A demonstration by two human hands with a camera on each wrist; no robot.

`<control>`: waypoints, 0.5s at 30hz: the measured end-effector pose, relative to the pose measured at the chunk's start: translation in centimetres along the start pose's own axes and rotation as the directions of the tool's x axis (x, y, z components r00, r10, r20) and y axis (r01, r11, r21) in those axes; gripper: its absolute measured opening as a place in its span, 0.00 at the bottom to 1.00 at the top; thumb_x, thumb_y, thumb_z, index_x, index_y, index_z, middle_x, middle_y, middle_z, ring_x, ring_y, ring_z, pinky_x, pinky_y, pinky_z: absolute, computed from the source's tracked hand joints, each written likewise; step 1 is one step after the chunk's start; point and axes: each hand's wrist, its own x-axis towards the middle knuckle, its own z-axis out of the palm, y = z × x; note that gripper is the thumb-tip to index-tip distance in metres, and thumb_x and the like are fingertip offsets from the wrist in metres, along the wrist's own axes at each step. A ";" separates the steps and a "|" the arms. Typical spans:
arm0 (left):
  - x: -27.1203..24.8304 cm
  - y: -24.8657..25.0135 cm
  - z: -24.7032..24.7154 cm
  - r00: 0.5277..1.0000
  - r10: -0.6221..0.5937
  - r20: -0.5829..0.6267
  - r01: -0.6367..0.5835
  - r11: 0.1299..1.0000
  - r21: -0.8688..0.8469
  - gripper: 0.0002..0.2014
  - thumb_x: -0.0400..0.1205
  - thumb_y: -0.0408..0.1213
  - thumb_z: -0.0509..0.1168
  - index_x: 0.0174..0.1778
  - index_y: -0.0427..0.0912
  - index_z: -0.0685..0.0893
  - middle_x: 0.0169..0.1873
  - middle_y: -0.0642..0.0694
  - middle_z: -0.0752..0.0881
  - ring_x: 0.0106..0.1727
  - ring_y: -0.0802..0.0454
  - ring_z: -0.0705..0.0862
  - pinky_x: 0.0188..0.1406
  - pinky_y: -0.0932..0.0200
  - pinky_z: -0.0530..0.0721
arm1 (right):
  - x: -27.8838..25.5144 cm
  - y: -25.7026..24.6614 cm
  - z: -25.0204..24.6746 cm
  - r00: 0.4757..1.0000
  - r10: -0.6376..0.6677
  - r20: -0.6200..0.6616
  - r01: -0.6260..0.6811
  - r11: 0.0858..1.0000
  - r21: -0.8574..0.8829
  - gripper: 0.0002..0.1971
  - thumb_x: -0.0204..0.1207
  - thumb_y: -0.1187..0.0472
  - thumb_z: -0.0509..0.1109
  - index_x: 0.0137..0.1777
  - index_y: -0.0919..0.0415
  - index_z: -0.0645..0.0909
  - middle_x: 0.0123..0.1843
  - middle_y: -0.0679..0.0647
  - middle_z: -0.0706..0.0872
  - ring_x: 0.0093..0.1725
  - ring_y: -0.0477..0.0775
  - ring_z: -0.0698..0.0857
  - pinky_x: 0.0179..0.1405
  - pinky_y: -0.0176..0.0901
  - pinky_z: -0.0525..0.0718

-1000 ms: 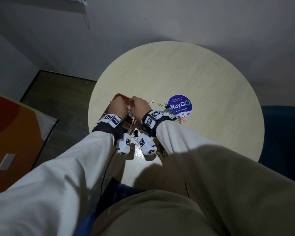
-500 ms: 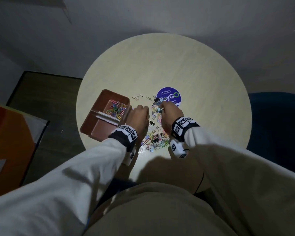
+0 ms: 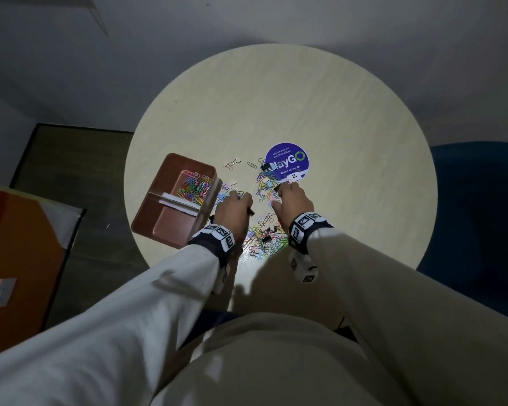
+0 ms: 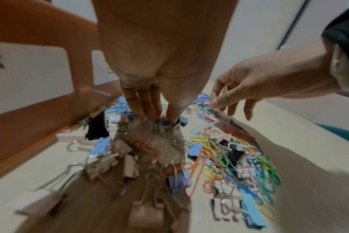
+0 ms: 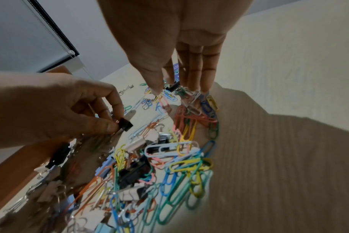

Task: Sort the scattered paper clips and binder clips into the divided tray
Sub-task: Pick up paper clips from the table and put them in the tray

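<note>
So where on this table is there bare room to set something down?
The table is bare beyond the purple sticker and along its right side. The tray has a bare near compartment. It is crowded between the tray and the sticker, where the clip pile lies around the left hand and right hand.

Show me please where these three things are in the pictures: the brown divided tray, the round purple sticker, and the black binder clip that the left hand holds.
brown divided tray (image 3: 170,233): head view, bare floor of near compartment.
round purple sticker (image 3: 288,155): head view, upper part of its face.
black binder clip (image 5: 125,124): right wrist view, black body, pinched by the left hand (image 5: 70,108).
</note>
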 end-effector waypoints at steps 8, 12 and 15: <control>0.7 -1.2 -1.3 0.994 -0.086 -0.060 0.086 0.996 -0.011 0.12 0.83 0.31 0.61 0.62 0.38 0.77 0.57 0.35 0.81 0.54 0.35 0.83 0.49 0.45 0.83 | 0.8 -1.3 1.7 0.997 0.069 0.042 -0.067 0.997 -0.035 0.29 0.79 0.50 0.71 0.73 0.64 0.68 0.72 0.63 0.73 0.72 0.63 0.73 0.65 0.53 0.79; 2.0 0.7 -1.8 0.994 -0.051 -0.092 0.044 0.996 -0.075 0.11 0.86 0.37 0.60 0.62 0.39 0.78 0.56 0.36 0.80 0.54 0.35 0.83 0.44 0.48 0.79 | 0.5 -1.5 2.1 0.995 0.038 0.095 -0.037 0.999 -0.011 0.21 0.82 0.61 0.67 0.73 0.64 0.68 0.71 0.63 0.75 0.70 0.63 0.76 0.62 0.55 0.80; 3.7 2.0 -1.9 0.995 -0.050 -0.084 0.039 0.991 -0.128 0.12 0.85 0.38 0.62 0.62 0.38 0.77 0.57 0.36 0.79 0.54 0.34 0.83 0.45 0.46 0.78 | 0.4 -1.1 2.0 0.992 0.054 0.116 -0.059 0.998 0.038 0.20 0.82 0.65 0.65 0.73 0.64 0.68 0.70 0.64 0.76 0.68 0.65 0.78 0.61 0.54 0.80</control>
